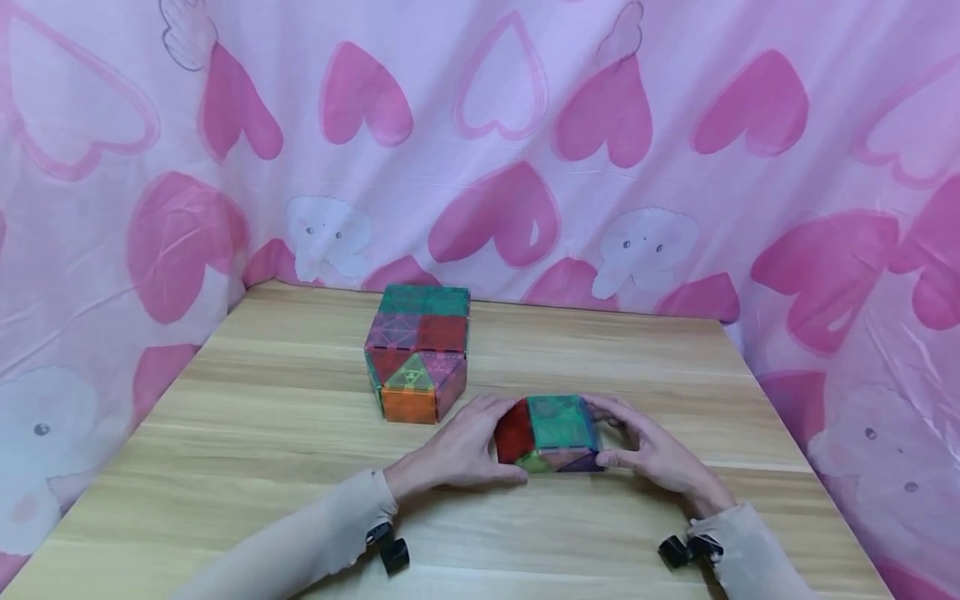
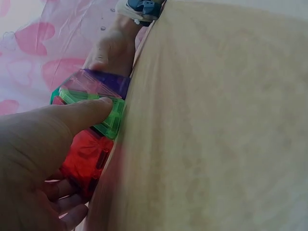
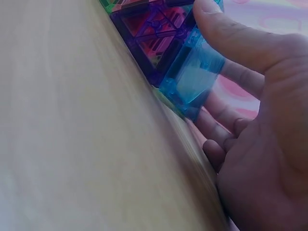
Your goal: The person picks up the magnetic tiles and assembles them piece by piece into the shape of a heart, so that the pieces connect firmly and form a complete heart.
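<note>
In the head view, a small box of translucent magnetic tiles (image 1: 564,422) stands on the table between both hands. Its top is green, with a red tile (image 1: 513,435) sloping at the left. My left hand (image 1: 459,446) grips that left side, its thumb on the front near a green triangle (image 2: 113,119), its other fingers round the red side. At the opposite end, my right hand (image 1: 663,457) holds the box by its blue side tile (image 3: 192,82), thumb at the front corner beside a purple triangle (image 3: 156,24), fingers behind. The far side of the box is hidden.
A larger magnetic-tile structure (image 1: 420,332) stands farther back and to the left, green, purple and red on top, with an orange tile (image 1: 409,406) in front. The wooden table (image 1: 247,467) meets a pink heart-patterned curtain (image 1: 495,158) at its back and sides.
</note>
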A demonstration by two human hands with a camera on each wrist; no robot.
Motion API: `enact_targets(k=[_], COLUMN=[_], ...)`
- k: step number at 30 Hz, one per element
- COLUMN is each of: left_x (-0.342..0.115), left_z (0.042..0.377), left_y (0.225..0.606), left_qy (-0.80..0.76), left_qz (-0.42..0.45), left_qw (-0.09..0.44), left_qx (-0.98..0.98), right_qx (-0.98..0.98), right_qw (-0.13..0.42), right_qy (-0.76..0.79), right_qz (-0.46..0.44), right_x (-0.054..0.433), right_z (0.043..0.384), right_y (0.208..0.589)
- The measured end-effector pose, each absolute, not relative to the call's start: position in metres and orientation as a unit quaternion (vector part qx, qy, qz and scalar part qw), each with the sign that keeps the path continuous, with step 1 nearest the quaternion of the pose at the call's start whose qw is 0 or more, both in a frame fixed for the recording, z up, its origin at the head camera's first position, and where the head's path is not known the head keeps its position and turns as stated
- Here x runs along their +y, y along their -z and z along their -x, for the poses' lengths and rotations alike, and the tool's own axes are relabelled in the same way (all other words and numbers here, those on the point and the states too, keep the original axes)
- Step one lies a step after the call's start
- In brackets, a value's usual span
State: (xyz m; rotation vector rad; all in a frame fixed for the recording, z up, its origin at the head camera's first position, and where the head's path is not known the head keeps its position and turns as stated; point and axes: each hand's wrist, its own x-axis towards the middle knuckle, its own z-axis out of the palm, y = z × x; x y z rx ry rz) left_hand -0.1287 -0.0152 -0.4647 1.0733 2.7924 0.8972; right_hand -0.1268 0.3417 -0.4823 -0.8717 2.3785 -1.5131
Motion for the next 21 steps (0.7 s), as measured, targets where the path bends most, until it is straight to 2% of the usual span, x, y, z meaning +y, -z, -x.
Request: enact_targets(k=[12,21], left_x=[-0.0153,-0.0094], left_z=[0.1348,0.1366], left_y=[0.4668,0.4667], left_qy=[-0.315,-0.344], left_qz=[-0.335,-0.369], left_qw=[0.032,-0.037], left_qx=[0.888,0.863], right_qx=[0.794,0.792], right_qw=[0.079,0.108], right_qy=[0.516,0.529], right_qz=[0.311,0.284], right_x=[0.3382,0.3376], right_z=[0.1278,0.1248], right_y=[0.4818,0.4802])
